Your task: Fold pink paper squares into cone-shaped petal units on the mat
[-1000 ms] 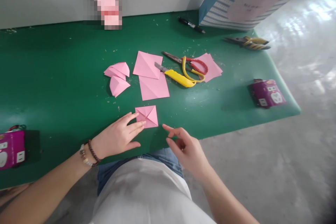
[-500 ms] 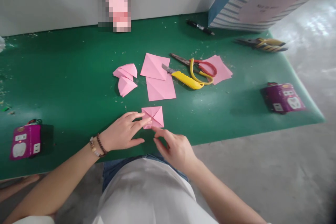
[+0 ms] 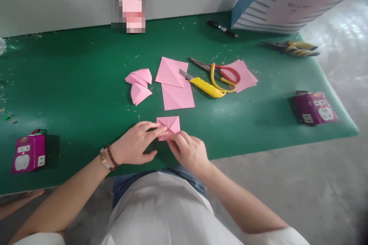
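Observation:
A small pink origami paper (image 3: pixel 173 121), its corners folded in towards the middle, lies on the green table close to my body. My left hand (image 3: pixel 134 142) rests on it from the left, fingers stretched out over the folds and thumb apart. At the lower right edge, my right hand (image 3: pixel 190 150) has its fingers curled together in a pinch on the paper; the fingertips are partly hidden. Beyond them lie two creased pink paper squares (image 3: pixel 178 97), partly overlapping. Two folded pink paper pieces (image 3: pixel 140 92) sit to their left.
A yellow-handled knife (image 3: pixel 208 87) and scissors (image 3: pixel 214 67) lie across pink sheets (image 3: pixel 244 76). Farther off are a pen (image 3: pixel 222 28), pliers (image 3: pixel 293 48) and a striped box (image 3: pixel 267 11). Purple boxes (image 3: pixel 28 153) stand at both sides of the green table (image 3: pixel 86 84).
My right hand has moved slightly up and its fingers have closed at the paper's lower right edge. My left hand stays on the paper. The view has shifted a little.

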A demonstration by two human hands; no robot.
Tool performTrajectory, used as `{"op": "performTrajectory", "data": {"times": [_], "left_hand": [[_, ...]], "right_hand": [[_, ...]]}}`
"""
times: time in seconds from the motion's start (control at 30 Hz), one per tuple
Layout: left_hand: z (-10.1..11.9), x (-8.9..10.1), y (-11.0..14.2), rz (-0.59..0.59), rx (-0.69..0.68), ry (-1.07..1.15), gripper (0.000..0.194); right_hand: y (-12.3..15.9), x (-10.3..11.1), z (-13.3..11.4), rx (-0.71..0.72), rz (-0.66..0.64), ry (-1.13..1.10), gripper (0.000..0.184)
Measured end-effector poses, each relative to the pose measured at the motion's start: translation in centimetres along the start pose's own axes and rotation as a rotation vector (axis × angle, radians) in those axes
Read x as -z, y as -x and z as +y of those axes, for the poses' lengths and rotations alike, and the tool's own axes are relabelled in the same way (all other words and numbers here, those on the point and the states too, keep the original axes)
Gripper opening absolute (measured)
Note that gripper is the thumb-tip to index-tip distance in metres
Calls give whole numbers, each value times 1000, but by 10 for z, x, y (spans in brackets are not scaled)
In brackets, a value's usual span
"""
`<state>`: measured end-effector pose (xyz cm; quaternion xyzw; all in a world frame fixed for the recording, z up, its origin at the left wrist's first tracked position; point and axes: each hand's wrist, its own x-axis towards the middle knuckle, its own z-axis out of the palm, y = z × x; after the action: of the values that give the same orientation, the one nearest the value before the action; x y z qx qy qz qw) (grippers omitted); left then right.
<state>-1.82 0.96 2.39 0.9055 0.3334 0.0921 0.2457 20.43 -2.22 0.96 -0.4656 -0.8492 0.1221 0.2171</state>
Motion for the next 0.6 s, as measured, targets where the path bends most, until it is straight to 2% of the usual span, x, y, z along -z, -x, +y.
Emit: {"op": "performTrajectory", "data": {"times": [0.17, 0.33, 0.6], "left_hand": [[0, 0, 0, 13, 2, 14, 66], [-2, -1, 0, 11, -6, 19, 67], [-2, -2, 0, 16, -9, 16, 66]], "right_hand": [[-9, -13, 5, 46, 0, 85, 24], [-8, -19, 0, 84, -52, 25, 23], [-10, -19, -3, 125, -13, -28, 28]]}}
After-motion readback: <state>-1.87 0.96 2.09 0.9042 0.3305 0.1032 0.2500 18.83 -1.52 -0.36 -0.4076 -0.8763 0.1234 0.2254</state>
